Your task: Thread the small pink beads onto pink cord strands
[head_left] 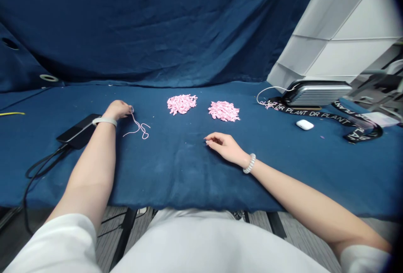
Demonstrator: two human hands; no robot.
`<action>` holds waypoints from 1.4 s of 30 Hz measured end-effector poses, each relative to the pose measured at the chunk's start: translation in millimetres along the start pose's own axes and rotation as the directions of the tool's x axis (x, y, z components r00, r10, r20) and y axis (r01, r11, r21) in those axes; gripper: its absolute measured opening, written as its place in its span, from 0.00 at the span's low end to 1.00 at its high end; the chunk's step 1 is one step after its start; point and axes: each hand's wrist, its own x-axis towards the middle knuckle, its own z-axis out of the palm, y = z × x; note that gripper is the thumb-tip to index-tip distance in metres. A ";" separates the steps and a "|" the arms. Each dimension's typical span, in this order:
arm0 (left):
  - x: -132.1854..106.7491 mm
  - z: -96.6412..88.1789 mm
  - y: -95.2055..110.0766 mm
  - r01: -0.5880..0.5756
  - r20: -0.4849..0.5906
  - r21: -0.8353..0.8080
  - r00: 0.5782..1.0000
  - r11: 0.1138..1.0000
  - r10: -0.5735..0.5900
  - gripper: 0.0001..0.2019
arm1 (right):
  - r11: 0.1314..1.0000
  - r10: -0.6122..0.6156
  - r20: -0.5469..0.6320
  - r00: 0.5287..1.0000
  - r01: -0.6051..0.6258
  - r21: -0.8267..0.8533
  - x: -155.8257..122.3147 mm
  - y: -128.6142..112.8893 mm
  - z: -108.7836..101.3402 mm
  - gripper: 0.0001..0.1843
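My left hand (119, 109) reaches out over the blue cloth and pinches one end of a thin pink string (138, 128), which trails in loops to the right of it. My right hand (224, 144) rests on the cloth near the middle, fingers loosely curled, holding nothing. Two small heaps of pink pieces lie beyond the hands: one heap (181, 103) at centre, another heap (223, 110) just right of it.
A black phone (78, 131) with a cable lies left of my left wrist. At the right are a silver case (316, 93), a black printed lanyard (327, 115) and a white earbud case (304, 124). The blue-covered table (176, 172) ends at a front edge near my lap.
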 end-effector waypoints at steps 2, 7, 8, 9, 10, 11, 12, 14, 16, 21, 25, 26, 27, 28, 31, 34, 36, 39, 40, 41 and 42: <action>-8.0 -11.0 19.1 -0.010 -0.034 -0.190 0.999 0.982 0.004 0.10 | 1.000 0.000 0.004 1.000 0.000 0.000 -0.3 -0.4 -0.2 0.17; -54.5 -31.5 94.2 -0.248 -0.185 -0.482 0.966 0.840 0.179 0.08 | 0.997 -0.002 -0.006 1.000 0.003 0.079 -2.2 -3.5 -2.3 0.17; -70.1 -28.8 111.3 -0.324 -0.177 -0.579 0.946 0.748 0.273 0.11 | 0.992 -0.001 0.002 1.000 0.001 0.125 -2.9 -5.0 -2.8 0.18; -87.2 -22.9 127.8 -0.364 -0.146 -0.620 0.924 0.695 0.354 0.14 | 0.983 0.000 0.016 1.000 -0.003 0.184 -3.6 -6.8 -3.0 0.19; -104.9 -13.8 143.0 -0.382 -0.083 -0.620 0.900 0.685 0.427 0.16 | 0.968 0.001 0.034 0.999 -0.010 0.250 -4.3 -8.8 -3.0 0.20; -122.4 -2.2 156.3 -0.382 0.040 -0.607 0.861 0.697 0.507 0.16 | 0.948 0.000 0.056 0.998 -0.017 0.317 -5.0 -10.6 -2.6 0.21; -138.6 11.1 167.4 -0.384 0.166 -0.575 0.810 0.722 0.563 0.16 | 0.924 -0.004 0.073 0.997 -0.025 0.382 -5.7 -12.2 -1.8 0.22; -164.4 38.1 182.1 -0.436 0.338 -0.476 0.711 0.763 0.617 0.15 | 0.872 0.006 0.095 0.995 -0.051 0.487 -6.6 -13.9 0.9 0.23; -179.6 59.4 187.6 -0.553 0.382 -0.375 0.640 0.745 0.667 0.11 | 0.827 0.053 0.105 0.993 -0.103 0.553 -6.8 -13.5 4.4 0.24; -186.9 76.7 181.8 -0.671 0.326 -0.246 0.623 0.700 0.711 0.09 | 0.745 0.183 0.067 0.981 -0.182 0.642 -5.0 -10.7 9.3 0.19; -186.8 78.9 178.4 -0.671 0.309 -0.223 0.639 0.707 0.704 0.13 | 0.656 0.240 0.030 0.970 -0.185 0.732 -4.2 -12.7 5.5 0.16; -186.9 79.8 178.3 -0.671 0.298 -0.219 0.645 0.708 0.703 0.14 | 0.622 0.248 0.033 0.968 -0.185 0.761 -4.1 -13.8 3.6 0.15; -186.8 80.6 178.3 -0.670 0.292 -0.217 0.650 0.710 0.702 0.15 | 0.583 0.251 0.036 0.967 -0.181 0.792 -4.1 -15.0 1.4 0.14; -186.5 81.5 178.4 -0.667 0.290 -0.215 0.653 0.713 0.699 0.17 | 0.546 0.251 0.036 0.967 -0.172 0.820 -4.1 -16.4 -0.9 0.14; -184.6 83.1 178.2 -0.666 0.315 -0.203 0.650 0.718 0.692 0.16 | 0.476 0.242 0.019 0.970 -0.136 0.869 -3.7 -20.4 -8.3 0.10; -181.8 83.1 178.0 -0.685 0.337 -0.184 0.630 0.705 0.699 0.09 | 0.443 0.255 0.007 0.967 -0.123 0.888 -2.8 -23.4 -15.0 0.08; -179.6 81.1 178.2 -0.697 0.356 -0.169 0.616 0.697 0.703 0.08 | 0.410 0.268 0.023 0.963 -0.136 0.902 -1.8 -24.0 -19.6 0.07; -175.8 73.6 178.7 -0.700 0.411 -0.162 0.593 0.696 0.692 0.10 | 0.361 0.278 0.036 0.960 -0.139 0.922 1.0 -21.5 -27.8 0.05; -174.3 70.0 178.7 -0.696 0.425 -0.162 0.590 0.699 0.687 0.10 | 0.348 0.283 0.026 0.959 -0.128 0.929 2.3 -19.8 -30.7 0.05; -172.7 66.0 178.4 -0.692 0.434 -0.159 0.592 0.704 0.679 0.10 | 0.342 0.290 0.008 0.957 -0.111 0.933 3.7 -17.7 -33.5 0.05; -171.0 61.8 178.0 -0.686 0.438 -0.152 0.599 0.712 0.670 0.11 | 0.343 0.303 -0.015 0.953 -0.094 0.935 5.2 -15.4 -36.1 0.04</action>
